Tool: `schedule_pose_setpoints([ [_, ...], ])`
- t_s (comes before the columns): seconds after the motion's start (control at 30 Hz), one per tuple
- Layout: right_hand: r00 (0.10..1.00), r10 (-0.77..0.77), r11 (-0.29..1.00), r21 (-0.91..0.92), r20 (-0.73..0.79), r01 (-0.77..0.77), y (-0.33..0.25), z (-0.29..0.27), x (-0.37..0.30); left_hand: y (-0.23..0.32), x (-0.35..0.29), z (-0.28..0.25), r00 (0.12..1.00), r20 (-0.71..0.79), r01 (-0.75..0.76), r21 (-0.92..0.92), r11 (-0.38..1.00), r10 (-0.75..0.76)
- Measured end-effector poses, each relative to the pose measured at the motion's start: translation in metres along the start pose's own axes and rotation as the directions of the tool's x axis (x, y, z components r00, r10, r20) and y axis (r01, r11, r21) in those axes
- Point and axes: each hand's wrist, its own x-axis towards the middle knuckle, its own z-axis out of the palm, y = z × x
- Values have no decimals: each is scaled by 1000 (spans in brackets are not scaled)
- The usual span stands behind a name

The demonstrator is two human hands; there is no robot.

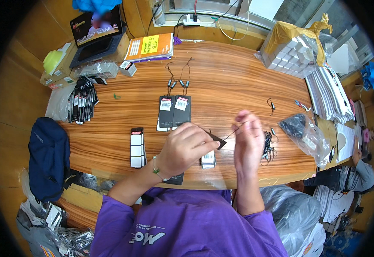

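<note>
Over on the far left, a navy bag (pixel 48 158) sat at the table's edge, with a fanned stack of dark tags (pixel 82 103) a bit farther in and a lit screen (pixel 84 32) up in the far corner. Moving right, there was a neat pile of white-labelled cards (pixel 137 150) on the near side, an orange notebook (pixel 161 43) way at the far side, then some corded tags (pixel 174 112) lying flat around the middle, loops stretched toward the far edge. Just near of those was the left hand (pixel 190 147), fingers curled in and thumb pressed down, pinching a small black tag (pixel 219 144) above the wooden table (pixel 225 85). A little stack of labels (pixel 208 160) peeked out underneath. A thin black cord (pixel 232 133) ran taut from the tag up to the right hand (pixel 248 139), which was kinda blurry but half-curled, with its fingertips closed on the cord's end. Right of that came a tangled heap of black cords (pixel 268 147), a box of small white cartons (pixel 287 53) far off, and a clear plastic bag (pixel 313 143).
</note>
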Motion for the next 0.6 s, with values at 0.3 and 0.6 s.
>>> schedule_pose_setpoints([
  [0.3,978,-133,991,46,158,127,-25,7,13,-43,-46,-55,813,17,579,-124,806,-582],
  [0.6,997,21,997,-79,77,-15,-20,-14,13,-84,-145,-85,533,159,843,-10,538,-831],
])
